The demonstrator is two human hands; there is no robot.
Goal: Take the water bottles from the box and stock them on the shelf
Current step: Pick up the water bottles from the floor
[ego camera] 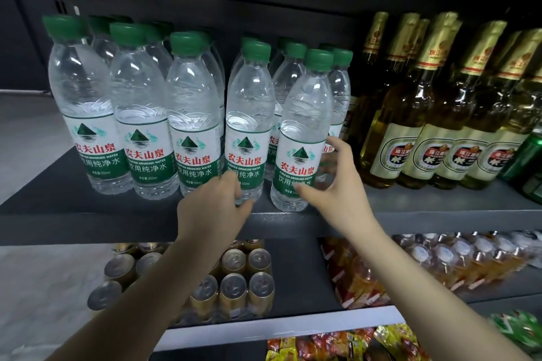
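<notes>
While a person faces a dark metal shelf (410, 215), both bare arms reach up to its front edge, where rows of water bottles stand upright on the left half. Tall glass beer bottles (416, 114) with gold foil necks fill the right half, just beside the water. Below sit gold cans (234, 287) and packs of orange drinks (366, 281); the box is not in view.

Two front bottles are being handled. The left hand (214, 208) curls its fingers round the base of the left-hand bottle (246, 123). The right hand (337, 187) is spread, thumb on the front and fingers behind the lower part of the right-hand bottle (305, 132), cupping it rather than squeezing.

Each bottle is clear ribbed plastic with a green screw cap and a white and green label showing a mountain and red Chinese characters. Full of water, they are likely moderately heavy and firm, though thin walls would dent under a hard squeeze, and the smooth label may slip. Holding low on the label or at the ribbed base seems steadiest.
</notes>
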